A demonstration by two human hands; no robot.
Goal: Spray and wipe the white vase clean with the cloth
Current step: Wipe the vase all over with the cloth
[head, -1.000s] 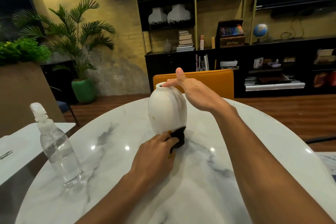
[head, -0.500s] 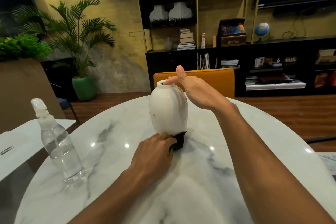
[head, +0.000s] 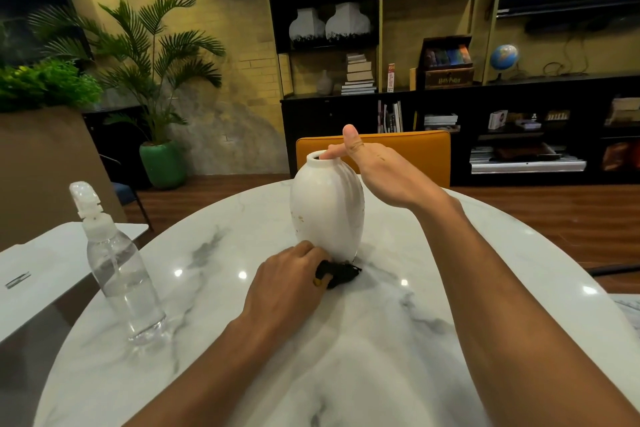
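Note:
A white egg-shaped vase (head: 325, 208) stands upright on the marble table (head: 381, 340), with small brownish specks on its lower left side. My left hand (head: 287, 282) grips a dark cloth (head: 341, 273) and holds it against the foot of the vase. My right hand (head: 377, 168) reaches over the top, fingers straight with the fingertips at the vase's mouth and the thumb raised. A clear spray bottle (head: 119, 267) with a white nozzle stands at the table's left edge, apart from both hands.
An orange chair back (head: 408, 152) stands just behind the table. A white side surface (head: 41, 267) lies to the left of the bottle. Dark shelves with books and vases line the far wall, and a potted palm (head: 156, 87) stands at the left.
The vase has shifted slightly under my right hand's fingertips. My left hand has slid the cloth a little lower and to the right around the vase's base.

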